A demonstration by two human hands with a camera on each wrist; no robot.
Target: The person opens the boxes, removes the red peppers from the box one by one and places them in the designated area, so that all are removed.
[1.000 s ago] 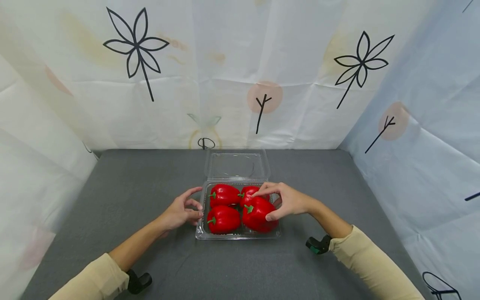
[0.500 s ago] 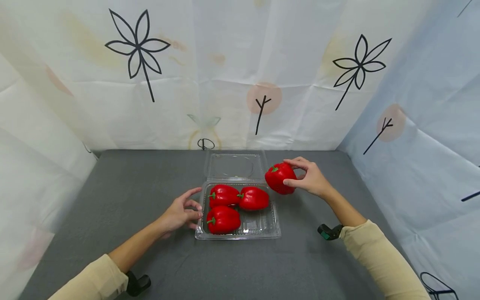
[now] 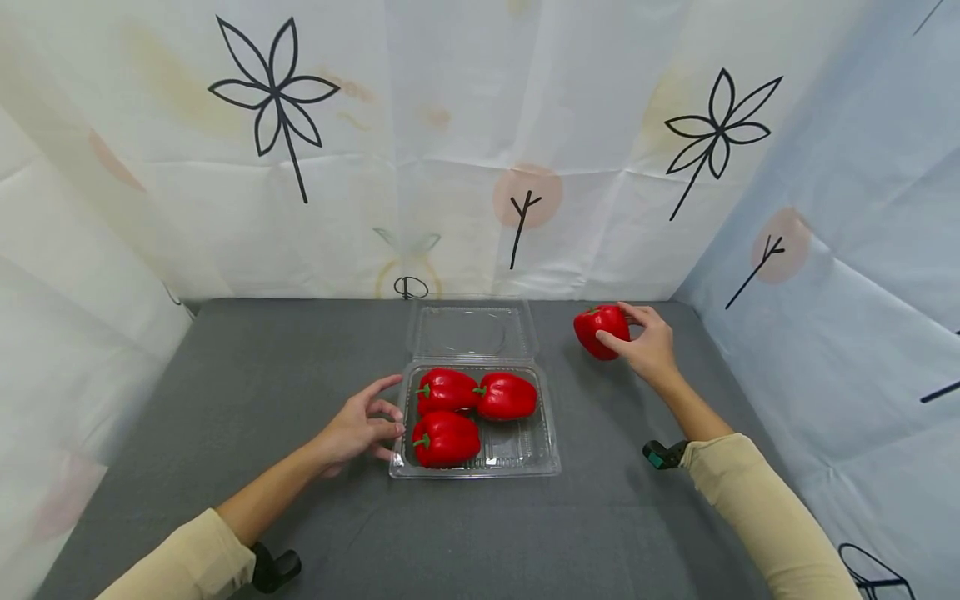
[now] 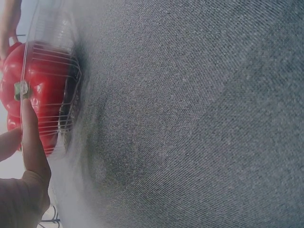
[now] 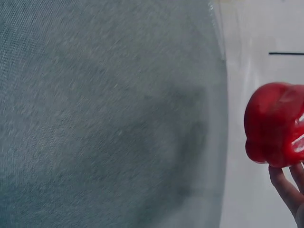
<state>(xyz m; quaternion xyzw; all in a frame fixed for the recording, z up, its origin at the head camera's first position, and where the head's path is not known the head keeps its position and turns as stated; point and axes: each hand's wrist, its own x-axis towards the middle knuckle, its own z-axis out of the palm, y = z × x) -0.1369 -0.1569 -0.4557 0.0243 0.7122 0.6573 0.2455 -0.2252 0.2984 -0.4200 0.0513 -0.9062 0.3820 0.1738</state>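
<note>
In the head view my right hand (image 3: pixel 651 343) holds a red bell pepper (image 3: pixel 596 329) over the back right of the grey table, thumb and fingers curled round its side. The right wrist view has this held pepper (image 5: pixel 275 123) at its right edge. My left hand (image 3: pixel 367 429) is at the left rim of a clear plastic clamshell container (image 3: pixel 517 458); its fingers pinch the rim (image 4: pixel 23 61) in the left wrist view. Inside the base lie three more red peppers: a back left one (image 3: pixel 447 390), a back right one (image 3: pixel 508 397) and a front left one (image 3: pixel 447 442).
The container's clear lid (image 3: pixel 472 329) lies folded back behind the base. A grey cloth (image 3: pixel 300 350) covers the table. White patterned curtains (image 3: pixel 450 125) hang behind and at both sides.
My right hand has lifted the pepper from the container's front right corner and carried it to the back right. The left hand has stayed at the rim.
</note>
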